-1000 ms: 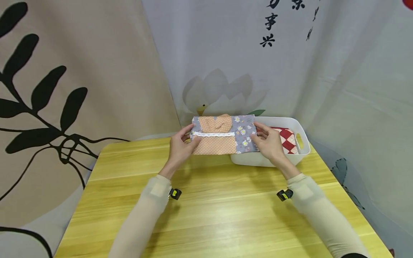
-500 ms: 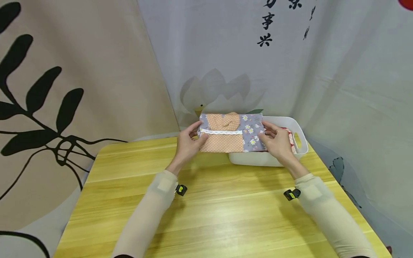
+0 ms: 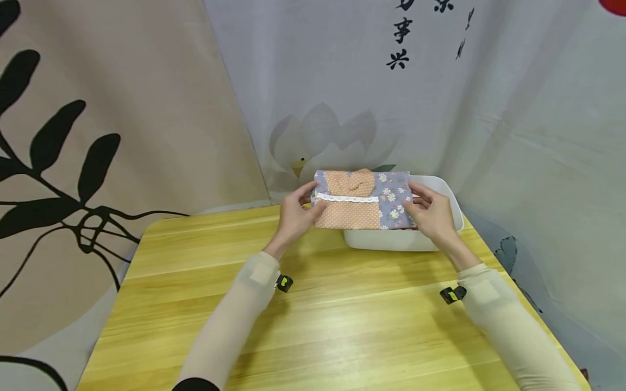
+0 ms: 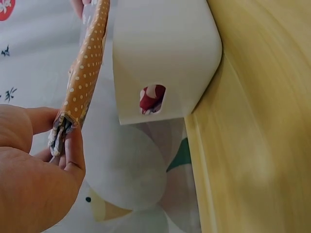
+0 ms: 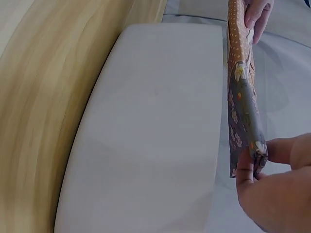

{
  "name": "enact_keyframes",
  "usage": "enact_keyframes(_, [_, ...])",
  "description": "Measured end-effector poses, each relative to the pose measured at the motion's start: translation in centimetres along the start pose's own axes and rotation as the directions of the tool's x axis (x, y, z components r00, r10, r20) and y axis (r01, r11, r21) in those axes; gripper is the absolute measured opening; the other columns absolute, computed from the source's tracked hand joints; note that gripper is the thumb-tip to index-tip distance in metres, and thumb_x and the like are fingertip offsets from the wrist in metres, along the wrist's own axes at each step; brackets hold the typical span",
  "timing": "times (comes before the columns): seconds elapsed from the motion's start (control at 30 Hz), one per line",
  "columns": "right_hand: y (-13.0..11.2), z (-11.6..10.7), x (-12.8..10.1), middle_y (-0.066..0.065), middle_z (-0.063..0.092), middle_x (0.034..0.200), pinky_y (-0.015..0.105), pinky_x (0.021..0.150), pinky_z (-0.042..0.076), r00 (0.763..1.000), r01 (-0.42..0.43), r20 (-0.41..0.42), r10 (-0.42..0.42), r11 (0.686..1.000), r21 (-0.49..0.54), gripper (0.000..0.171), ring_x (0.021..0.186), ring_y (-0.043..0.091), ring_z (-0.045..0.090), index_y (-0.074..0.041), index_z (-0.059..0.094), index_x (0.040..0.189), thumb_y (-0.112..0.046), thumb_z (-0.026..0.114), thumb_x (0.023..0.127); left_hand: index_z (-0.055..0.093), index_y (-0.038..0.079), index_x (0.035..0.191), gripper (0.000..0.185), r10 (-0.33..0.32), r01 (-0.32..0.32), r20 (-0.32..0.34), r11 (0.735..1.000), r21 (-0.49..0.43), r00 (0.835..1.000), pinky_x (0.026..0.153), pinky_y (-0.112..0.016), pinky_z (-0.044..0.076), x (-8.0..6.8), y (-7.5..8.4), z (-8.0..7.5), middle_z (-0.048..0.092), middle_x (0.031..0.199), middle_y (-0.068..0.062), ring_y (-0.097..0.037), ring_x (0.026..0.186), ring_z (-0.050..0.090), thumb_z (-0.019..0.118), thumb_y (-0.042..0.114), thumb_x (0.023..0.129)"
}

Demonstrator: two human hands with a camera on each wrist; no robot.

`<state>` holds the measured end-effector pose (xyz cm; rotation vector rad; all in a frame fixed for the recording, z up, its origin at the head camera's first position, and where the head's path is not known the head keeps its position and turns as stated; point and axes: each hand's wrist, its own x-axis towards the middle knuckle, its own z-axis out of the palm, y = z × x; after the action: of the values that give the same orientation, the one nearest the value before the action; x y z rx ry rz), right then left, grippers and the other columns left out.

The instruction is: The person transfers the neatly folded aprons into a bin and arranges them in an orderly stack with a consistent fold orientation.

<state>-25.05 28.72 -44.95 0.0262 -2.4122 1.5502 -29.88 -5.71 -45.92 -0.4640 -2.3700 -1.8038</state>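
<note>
A folded cloth piece (image 3: 362, 200), grey floral with an orange dotted panel and white lace strip, hangs upright in the air over the front of a white plastic basket (image 3: 451, 195). My left hand (image 3: 296, 213) pinches its left edge and my right hand (image 3: 430, 213) pinches its right edge. In the left wrist view the cloth (image 4: 87, 73) is seen edge-on beside the basket (image 4: 165, 53), pinched by my left hand (image 4: 60, 141). The right wrist view shows the cloth (image 5: 241, 102) hanging just beyond the basket wall (image 5: 155, 126), pinched at the bottom by my right hand (image 5: 257, 167).
The basket stands at the far right of a yellow wooden table (image 3: 332, 315). A red and white cloth (image 4: 151, 97) shows through the basket's handle hole. Printed curtains (image 3: 122, 108) close in the back and both sides.
Both hands have carried the cloth to the right, so it now covers the basket's front and hides the red checked cloth inside.
</note>
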Motion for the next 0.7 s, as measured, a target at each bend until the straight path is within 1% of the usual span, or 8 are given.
enact_keyframes(0.07, [0.2, -0.3, 0.0, 0.028, 0.070, 0.152, -0.002, 0.089, 0.053, 1.000, -0.002, -0.006, 0.002, 1.000, -0.004, 0.057, 0.105, -0.007, 0.066, -0.004, 0.060, 0.162, -0.011, 0.075, 0.107, 0.064, 0.012, 0.160, 0.060, -0.001, 0.001, 0.005, 1.000, 0.007, 1.000, 0.073, -0.015, 0.061, 0.2, 0.1, 0.4, 0.075, 0.141, -0.020, -0.034, 0.126, 0.076, 0.082, 0.012, 0.103])
enact_keyframes(0.23, [0.6, -1.2, 0.0, 0.030, 0.071, 0.148, -0.003, 0.089, 0.052, 1.000, -0.007, -0.019, 0.007, 1.000, -0.005, 0.057, 0.102, -0.011, 0.063, -0.003, 0.061, 0.162, -0.010, 0.074, 0.107, 0.064, 0.013, 0.160, 0.060, -0.007, 0.007, 0.019, 1.000, 0.021, 1.000, 0.073, -0.017, 0.062, 0.7, 0.3, 1.3, 0.076, 0.138, -0.018, -0.032, 0.125, 0.075, 0.083, 0.014, 0.103])
enact_keyframes(0.37, [0.9, -1.9, -0.1, 0.029, 0.070, 0.147, -0.003, 0.087, 0.052, 1.000, -0.010, -0.025, 0.009, 0.999, -0.033, 0.055, 0.102, -0.012, 0.062, -0.003, 0.061, 0.161, -0.012, 0.074, 0.108, 0.064, 0.014, 0.160, 0.061, -0.010, 0.009, 0.033, 1.000, 0.030, 0.999, 0.072, -0.019, 0.062, 1.1, 0.4, 2.0, 0.078, 0.137, -0.018, -0.032, 0.124, 0.076, 0.083, 0.014, 0.103])
enact_keyframes(0.53, [1.4, -2.5, 0.0, 0.030, 0.069, 0.147, -0.003, 0.086, 0.051, 0.999, -0.028, -0.025, 0.026, 0.998, -0.054, 0.056, 0.102, -0.011, 0.061, -0.003, 0.059, 0.163, -0.015, 0.073, 0.110, 0.064, 0.015, 0.161, 0.061, -0.013, 0.012, 0.038, 0.999, 0.042, 0.999, 0.072, -0.019, 0.063, 1.3, 0.4, 2.9, 0.075, 0.144, -0.018, -0.031, 0.128, 0.077, 0.083, 0.015, 0.103])
enact_keyframes(0.7, [1.8, -3.0, 0.1, 0.032, 0.069, 0.146, -0.002, 0.085, 0.052, 0.999, -0.035, -0.027, 0.034, 0.999, -0.031, 0.056, 0.100, -0.012, 0.062, -0.004, 0.058, 0.164, -0.013, 0.072, 0.110, 0.064, 0.014, 0.161, 0.061, -0.018, 0.015, 0.046, 0.998, 0.057, 0.999, 0.073, -0.021, 0.064, 1.5, 0.5, 3.7, 0.074, 0.146, -0.019, -0.032, 0.129, 0.077, 0.083, 0.016, 0.104])
